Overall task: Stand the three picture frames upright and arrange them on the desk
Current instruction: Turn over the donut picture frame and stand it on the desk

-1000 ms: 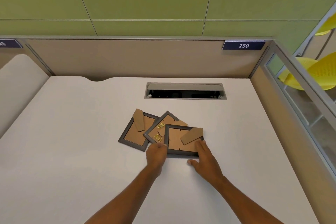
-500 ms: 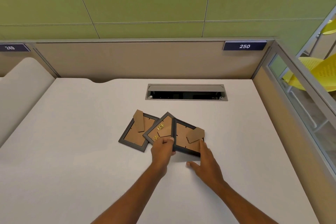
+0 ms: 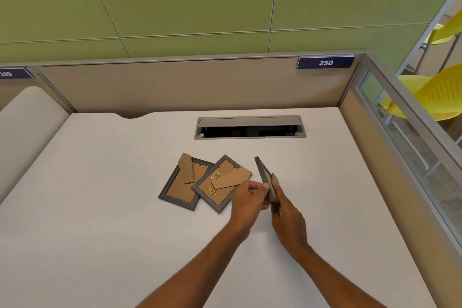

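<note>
Two dark grey picture frames lie face down on the white desk (image 3: 100, 207), brown backs and cardboard stands showing: the left frame (image 3: 183, 184) and the middle frame (image 3: 220, 184), which overlaps it and has gold hangers. A third frame (image 3: 265, 179) is lifted on edge just right of them, seen almost edge-on. My left hand (image 3: 250, 199) pinches its left side near the bottom, and my right hand (image 3: 287, 215) grips its right side and its stand.
A grey cable hatch (image 3: 250, 127) stands open in the desk behind the frames. Beige partition walls (image 3: 175, 87) enclose the desk at the back and right. Yellow chairs (image 3: 435, 92) stand beyond the right glass panel. A curved beige divider (image 3: 27, 117) sits on the left.
The rightmost frame lay flat on the middle frame; both hands have lifted it off, turned it up onto its edge and shifted it to the right.
</note>
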Tool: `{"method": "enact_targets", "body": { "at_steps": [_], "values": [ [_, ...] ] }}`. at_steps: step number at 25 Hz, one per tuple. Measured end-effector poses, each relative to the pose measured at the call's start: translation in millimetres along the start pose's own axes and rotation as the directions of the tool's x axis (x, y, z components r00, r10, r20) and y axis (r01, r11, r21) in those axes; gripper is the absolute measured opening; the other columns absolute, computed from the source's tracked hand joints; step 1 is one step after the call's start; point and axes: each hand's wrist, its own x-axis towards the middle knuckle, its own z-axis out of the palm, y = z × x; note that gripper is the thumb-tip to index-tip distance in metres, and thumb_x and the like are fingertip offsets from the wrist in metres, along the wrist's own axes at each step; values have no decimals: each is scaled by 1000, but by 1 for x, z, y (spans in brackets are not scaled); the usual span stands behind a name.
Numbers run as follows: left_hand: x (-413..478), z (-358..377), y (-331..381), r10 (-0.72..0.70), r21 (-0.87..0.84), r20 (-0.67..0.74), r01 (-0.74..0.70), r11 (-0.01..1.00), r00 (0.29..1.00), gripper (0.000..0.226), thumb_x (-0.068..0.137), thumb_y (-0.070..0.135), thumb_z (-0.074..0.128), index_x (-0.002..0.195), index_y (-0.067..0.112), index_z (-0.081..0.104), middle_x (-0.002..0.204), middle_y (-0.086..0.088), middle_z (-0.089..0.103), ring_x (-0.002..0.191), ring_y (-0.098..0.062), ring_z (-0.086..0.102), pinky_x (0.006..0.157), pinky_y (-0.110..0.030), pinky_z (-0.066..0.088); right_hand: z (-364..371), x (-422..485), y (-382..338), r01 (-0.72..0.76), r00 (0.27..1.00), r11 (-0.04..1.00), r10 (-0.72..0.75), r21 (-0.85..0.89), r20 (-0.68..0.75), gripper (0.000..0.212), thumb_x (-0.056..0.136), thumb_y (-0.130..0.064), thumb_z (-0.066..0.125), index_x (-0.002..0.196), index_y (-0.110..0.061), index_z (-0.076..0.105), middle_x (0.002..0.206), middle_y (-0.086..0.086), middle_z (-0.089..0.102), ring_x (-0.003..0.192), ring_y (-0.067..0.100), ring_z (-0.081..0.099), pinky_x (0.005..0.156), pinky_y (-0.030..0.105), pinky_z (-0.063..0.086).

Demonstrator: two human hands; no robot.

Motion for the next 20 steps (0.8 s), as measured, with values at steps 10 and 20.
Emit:
{"method": "enact_targets", "body": {
  "at_steps": [10,20],
  "values": [
    [13,-5,7,-65,-8,104,66,998,992,19,104,21,65,116,9,74,106,-16,83,89,-21,78,92,-42,65,-49,33,11,-121,989,972,135,203,-57,17,103,-18,72,118,-11,68,95,2,74,79,25,70,57,13,49],
    [29,-53,1,-62,127,-95,73,989,994,24,105,23,61,85,12,69,90,-1,75,91,-23,65,79,-35,54,-60,45,-16,-336,935,740,187,583,302,24,104,-24,71,128,-18,70,120,1,83,103,21,82,91,47,68]
  ]
}}
